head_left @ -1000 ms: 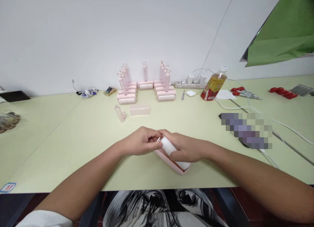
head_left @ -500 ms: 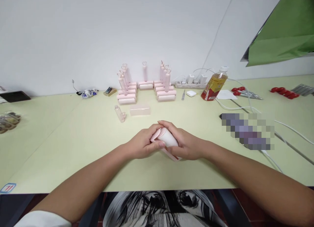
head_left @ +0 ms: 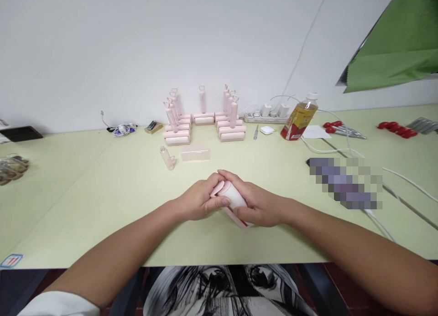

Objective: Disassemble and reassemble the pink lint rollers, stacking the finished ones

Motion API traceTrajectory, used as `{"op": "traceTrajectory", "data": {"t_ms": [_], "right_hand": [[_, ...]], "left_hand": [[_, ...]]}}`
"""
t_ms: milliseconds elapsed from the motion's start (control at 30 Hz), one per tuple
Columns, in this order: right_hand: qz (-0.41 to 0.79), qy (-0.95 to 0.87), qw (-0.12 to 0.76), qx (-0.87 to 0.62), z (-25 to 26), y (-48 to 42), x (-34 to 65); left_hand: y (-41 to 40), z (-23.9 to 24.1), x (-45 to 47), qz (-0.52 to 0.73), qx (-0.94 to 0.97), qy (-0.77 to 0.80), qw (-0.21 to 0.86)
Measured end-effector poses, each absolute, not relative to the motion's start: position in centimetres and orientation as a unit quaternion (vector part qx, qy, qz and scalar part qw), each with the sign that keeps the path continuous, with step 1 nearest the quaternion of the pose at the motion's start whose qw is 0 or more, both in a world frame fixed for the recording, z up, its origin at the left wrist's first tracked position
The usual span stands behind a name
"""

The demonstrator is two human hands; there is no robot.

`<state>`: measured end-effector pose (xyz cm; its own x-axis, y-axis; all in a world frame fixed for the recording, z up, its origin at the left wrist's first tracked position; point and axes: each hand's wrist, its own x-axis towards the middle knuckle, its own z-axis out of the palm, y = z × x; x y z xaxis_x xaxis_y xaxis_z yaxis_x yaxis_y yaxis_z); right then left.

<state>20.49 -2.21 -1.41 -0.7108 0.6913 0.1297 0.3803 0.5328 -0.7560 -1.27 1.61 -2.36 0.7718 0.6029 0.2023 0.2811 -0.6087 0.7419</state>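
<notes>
Between my two hands is a lint roller head [head_left: 235, 196], a white roll set in a pink frame, tilted just above or on the table near its front. My left hand [head_left: 201, 198] wraps its left end, thumb pressed across the white roll. Around the far and right side curls my right hand [head_left: 257, 202], its thumb on the near side. Fingers hide much of the frame. Beyond my hands lie a clear pink handle [head_left: 167, 158] with a heart-shaped loop and a clear pink cover [head_left: 195, 153].
Several pink lint rollers [head_left: 177, 137] stand in rows toward the wall. At the right are a tilted drink bottle [head_left: 300, 117], a power strip [head_left: 267, 118], red-handled tools [head_left: 344, 129], cables and a pixelated object [head_left: 344, 183]. A coiled cable [head_left: 121, 130] lies at the left.
My right hand has slid slightly left and down along the lint roller head, which has tilted a little. My left hand keeps nearly the same place.
</notes>
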Motion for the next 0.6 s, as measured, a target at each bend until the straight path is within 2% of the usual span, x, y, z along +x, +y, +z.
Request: {"op": "traceTrajectory", "data": {"t_ms": [433,533,600], "right_hand": [[0.376,-0.838,0.21,-0.334,-1.4,-2.2,20.3],[0.371,-0.798,0.239,-0.411,-1.7,-1.8,20.3],[0.363,-0.751,0.281,-0.474,-2.0,-1.1,20.4]], "left_hand": [[1.8,-2.9,-1.2,0.229,0.86,0.239,0.388],[2.1,-3.0,-1.2,0.267,0.844,0.305,0.351],[2.8,-2.7,-1.8,0.352,0.806,0.382,0.284]]}}
